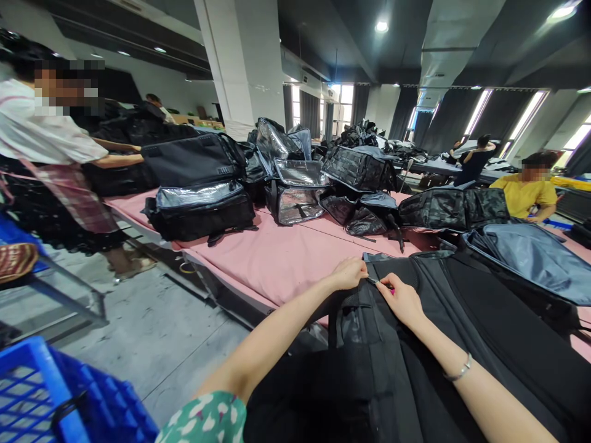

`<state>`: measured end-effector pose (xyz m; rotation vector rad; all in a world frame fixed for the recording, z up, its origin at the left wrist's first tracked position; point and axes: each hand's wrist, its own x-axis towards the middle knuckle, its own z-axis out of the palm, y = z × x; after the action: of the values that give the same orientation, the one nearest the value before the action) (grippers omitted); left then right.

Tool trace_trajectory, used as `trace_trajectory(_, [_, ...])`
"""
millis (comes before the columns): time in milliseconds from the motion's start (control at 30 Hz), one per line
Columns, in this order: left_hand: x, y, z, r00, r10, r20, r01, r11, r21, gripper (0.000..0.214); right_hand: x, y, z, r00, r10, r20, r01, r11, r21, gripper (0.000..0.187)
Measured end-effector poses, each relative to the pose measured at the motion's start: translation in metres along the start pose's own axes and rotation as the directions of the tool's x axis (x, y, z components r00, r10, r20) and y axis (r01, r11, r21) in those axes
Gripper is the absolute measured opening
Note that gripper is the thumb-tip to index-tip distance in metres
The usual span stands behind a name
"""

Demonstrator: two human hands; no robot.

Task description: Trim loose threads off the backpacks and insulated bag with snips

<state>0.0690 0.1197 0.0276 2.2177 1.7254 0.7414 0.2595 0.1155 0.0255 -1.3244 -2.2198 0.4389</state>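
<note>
both hands meet at the top edge of the black bag [462, 344] on the pink table [277, 258]: left hand [349, 272] closed on the fabric, right hand [404, 299] pinching what looks like the zip pull [375, 281]; zipping seems in hand, needing taut fabric and a straight pull

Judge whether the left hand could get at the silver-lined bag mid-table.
Probably not from here: open pink table leaves the way free, but the silver-lined bag lies far beyond the left hand, which pinches the black bag.
</note>
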Motion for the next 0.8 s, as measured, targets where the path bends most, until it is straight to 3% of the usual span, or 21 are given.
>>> trace_trajectory(167, [-0.003, -0.001, 0.001, 0.999, -0.02, -0.049, 0.017, 0.998, -0.063, 0.017, 0.003, 0.002, -0.006, 0.999, -0.035, 0.012, 0.033, 0.993, 0.117, 0.031])
trace_trajectory(333, [-0.01, -0.002, -0.006, 0.999, -0.026, -0.024, 0.023, 0.991, -0.135, 0.052, 0.005, 0.003, -0.008, 0.997, 0.029, -0.07, -0.017, 0.985, 0.172, 0.037])
trace_trajectory(567, [-0.01, 0.017, -0.008, 0.995, -0.1, -0.004, 0.1, 0.995, 0.028, 0.017, 0.003, 0.005, -0.003, 0.993, 0.046, -0.105, -0.031, 0.989, 0.141, 0.033])
trace_trajectory(800, [-0.009, 0.039, -0.006, 0.993, -0.095, 0.068, 0.078, 0.971, 0.226, 0.017, -0.005, 0.01, -0.003, 0.997, 0.041, -0.071, -0.039, 0.999, 0.032, 0.025])
